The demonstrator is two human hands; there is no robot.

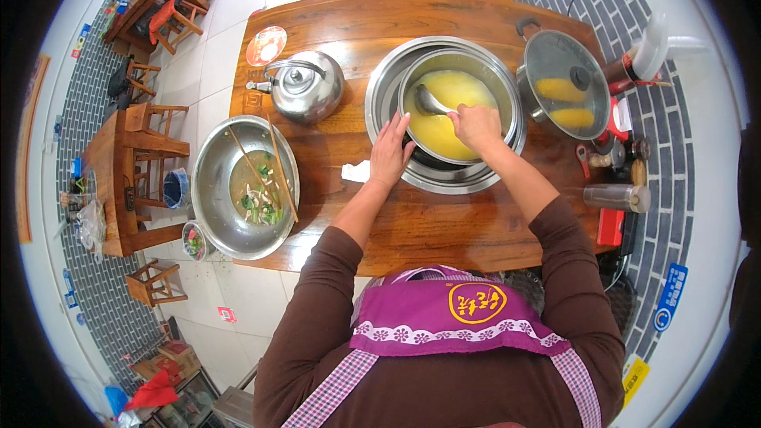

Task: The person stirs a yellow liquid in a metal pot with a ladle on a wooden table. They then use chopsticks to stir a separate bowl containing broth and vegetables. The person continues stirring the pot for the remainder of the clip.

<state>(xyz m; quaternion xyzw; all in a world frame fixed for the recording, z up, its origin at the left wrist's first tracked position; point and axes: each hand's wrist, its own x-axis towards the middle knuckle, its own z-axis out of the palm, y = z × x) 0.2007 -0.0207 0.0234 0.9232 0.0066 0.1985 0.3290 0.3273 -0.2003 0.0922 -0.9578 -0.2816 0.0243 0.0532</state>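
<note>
My right hand (480, 128) grips the handle of a metal ladle (425, 98), whose bowl rests in a pot of yellow liquid (447, 131). That steel pot (450, 59) sits inside a wide steel basin (380, 71) on the wooden table. Against the pot's left rim lies my left hand (390, 151), its fingers spread and holding nothing. A white tissue (356, 172) is on the table beside my left wrist.
Left of the basin stand a steel kettle (306, 92) and a steel bowl (214, 190) with soup remains and chopsticks (282, 169). To the right, a glass-lidded pot (562, 50) shows corn cobs (560, 90) inside. A bottle (616, 197) and jars line the tiled wall.
</note>
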